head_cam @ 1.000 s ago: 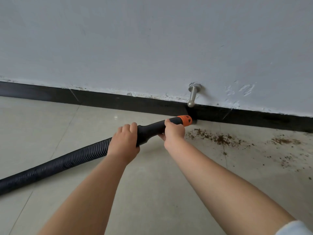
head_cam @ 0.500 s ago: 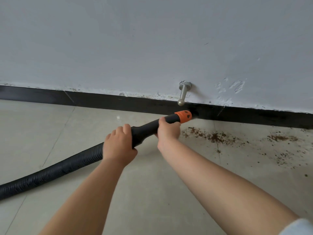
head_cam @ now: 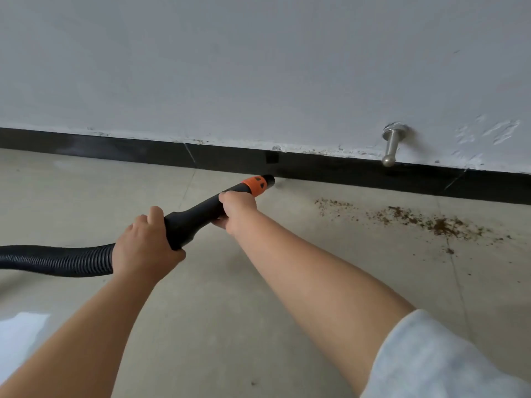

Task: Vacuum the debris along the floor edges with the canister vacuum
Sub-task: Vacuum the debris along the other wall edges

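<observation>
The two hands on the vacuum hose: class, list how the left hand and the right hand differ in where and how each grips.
The left hand grips where the ribbed hose meets the smooth black handle; the right hand grips further forward, just behind the orange collar. The left hand shows its back with its thumb over the top; the right hand's fingers wrap underneath. Both curl firmly round the same tube.

Vacuum hose point(head_cam: 54, 259): black, ribbed in fine rings. Handle tube point(head_cam: 198, 215): plain matte black. Collar point(head_cam: 255, 184) near the tip: bright orange with small dark markings. Debris point(head_cam: 436, 224): reddish-brown specks. Floor point(head_cam: 230, 326): pale beige-grey tile with thin darker joint lines. Skirting board point(head_cam: 115, 150): black. Wall point(head_cam: 258, 67): pale grey-white, scuffed white at its lower edge. Door stop point(head_cam: 392, 145): silver metal. Sleeve point(head_cam: 425, 360): light grey-white.
</observation>
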A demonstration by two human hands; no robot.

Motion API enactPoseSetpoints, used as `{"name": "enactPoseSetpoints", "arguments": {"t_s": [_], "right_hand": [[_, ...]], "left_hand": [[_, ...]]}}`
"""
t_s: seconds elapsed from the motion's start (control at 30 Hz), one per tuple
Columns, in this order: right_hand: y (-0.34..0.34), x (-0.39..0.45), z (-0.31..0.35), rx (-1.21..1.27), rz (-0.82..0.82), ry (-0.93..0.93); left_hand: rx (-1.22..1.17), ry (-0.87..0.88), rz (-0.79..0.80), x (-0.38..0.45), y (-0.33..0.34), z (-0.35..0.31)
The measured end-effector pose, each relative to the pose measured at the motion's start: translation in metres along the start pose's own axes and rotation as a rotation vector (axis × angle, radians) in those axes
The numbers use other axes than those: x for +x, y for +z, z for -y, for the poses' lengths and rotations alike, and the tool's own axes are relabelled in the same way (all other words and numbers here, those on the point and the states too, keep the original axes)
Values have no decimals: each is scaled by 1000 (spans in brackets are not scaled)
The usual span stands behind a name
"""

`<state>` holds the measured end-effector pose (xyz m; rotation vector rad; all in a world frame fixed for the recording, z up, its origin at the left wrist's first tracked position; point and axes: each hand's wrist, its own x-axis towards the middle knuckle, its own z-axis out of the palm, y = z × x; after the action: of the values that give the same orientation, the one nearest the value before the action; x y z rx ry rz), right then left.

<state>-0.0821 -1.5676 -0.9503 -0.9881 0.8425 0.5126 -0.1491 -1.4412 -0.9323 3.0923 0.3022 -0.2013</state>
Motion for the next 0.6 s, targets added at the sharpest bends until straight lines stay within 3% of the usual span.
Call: {"name": "enactPoseSetpoints", "arguments": {"t_s": [0.1, 0.27, 0.43, 0.6], "right_hand": [[3, 14, -11, -36, -24, -102], [0, 34, -9, -106, -332, -132], [-23, 44, -10, -108, -443, -244], [-30, 29, -9, 38, -439, -222]], "left_hand": [[-52, 62, 79, 10, 5, 6], [-205, 155, 184, 32, 14, 0], [-264, 260, 256, 46, 26, -14], [-191, 394, 314, 69, 16, -19]]}}
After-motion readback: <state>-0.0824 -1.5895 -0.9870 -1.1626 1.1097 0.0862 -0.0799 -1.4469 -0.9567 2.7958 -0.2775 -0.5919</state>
